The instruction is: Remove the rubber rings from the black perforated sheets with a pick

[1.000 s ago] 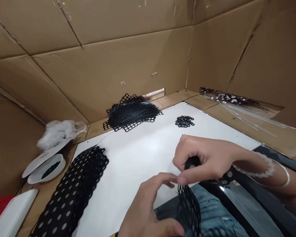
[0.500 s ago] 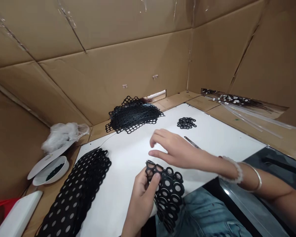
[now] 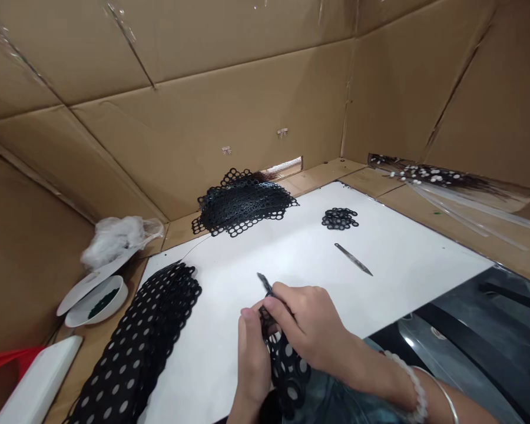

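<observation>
A black ring-patterned mesh piece (image 3: pixel 291 374) hangs between my hands over my lap, its narrow upper end poking out above my fingers. My left hand (image 3: pixel 252 353) grips its left side, thumb pointing up. My right hand (image 3: pixel 311 321) pinches the upper part between thumb and curled fingers, touching the left fingertips. Up and right of the hands, a pointed metal tool (image 3: pixel 353 259) lies on the white board (image 3: pixel 229 259), below a small cluster of black rings (image 3: pixel 340 218).
A stack of black ring mesh (image 3: pixel 247 206) sits at the back. Long dotted black mesh (image 3: pixel 123 359) lies left, near a white bowl (image 3: pixel 117 301) and cotton-like white material (image 3: pixel 115 238). Cardboard walls (image 3: pixel 247 94) enclose the board. White-tipped strands (image 3: pixel 433 175) lie at right.
My right hand has come down from above the board and closed on the mesh piece beside my left hand. The mesh is now bunched narrower, and the metal tool shows fully.
</observation>
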Motion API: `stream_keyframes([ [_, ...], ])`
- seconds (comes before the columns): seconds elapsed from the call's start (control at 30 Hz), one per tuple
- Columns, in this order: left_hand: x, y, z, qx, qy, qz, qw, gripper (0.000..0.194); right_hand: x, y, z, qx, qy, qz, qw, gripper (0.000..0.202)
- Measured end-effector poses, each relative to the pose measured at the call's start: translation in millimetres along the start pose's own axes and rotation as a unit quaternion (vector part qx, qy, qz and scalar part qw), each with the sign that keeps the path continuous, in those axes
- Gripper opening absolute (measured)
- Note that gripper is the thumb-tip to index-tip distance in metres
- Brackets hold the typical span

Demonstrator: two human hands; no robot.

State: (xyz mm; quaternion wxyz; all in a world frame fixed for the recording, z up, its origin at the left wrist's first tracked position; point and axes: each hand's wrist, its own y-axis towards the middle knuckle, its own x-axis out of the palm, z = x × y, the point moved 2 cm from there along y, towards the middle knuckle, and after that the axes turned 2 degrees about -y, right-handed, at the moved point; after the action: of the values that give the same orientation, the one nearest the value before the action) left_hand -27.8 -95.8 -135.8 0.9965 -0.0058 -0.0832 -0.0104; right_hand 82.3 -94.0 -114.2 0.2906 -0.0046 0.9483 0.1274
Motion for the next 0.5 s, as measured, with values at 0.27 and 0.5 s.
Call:
stream_keyframes([
  [0.27, -13.4, 2, -4, -0.094, -0.071, -0.013, 0.993, 0.050, 13, -1, 8, 0.027, 0.463, -0.066, 0.884, 0.046],
  [0.5, -14.1, 2, 7, -0.109, -0.133, 0.074, 0.982, 0.036, 12, -1, 18, 0.139, 0.651, -0.039, 0.745, 0.041],
])
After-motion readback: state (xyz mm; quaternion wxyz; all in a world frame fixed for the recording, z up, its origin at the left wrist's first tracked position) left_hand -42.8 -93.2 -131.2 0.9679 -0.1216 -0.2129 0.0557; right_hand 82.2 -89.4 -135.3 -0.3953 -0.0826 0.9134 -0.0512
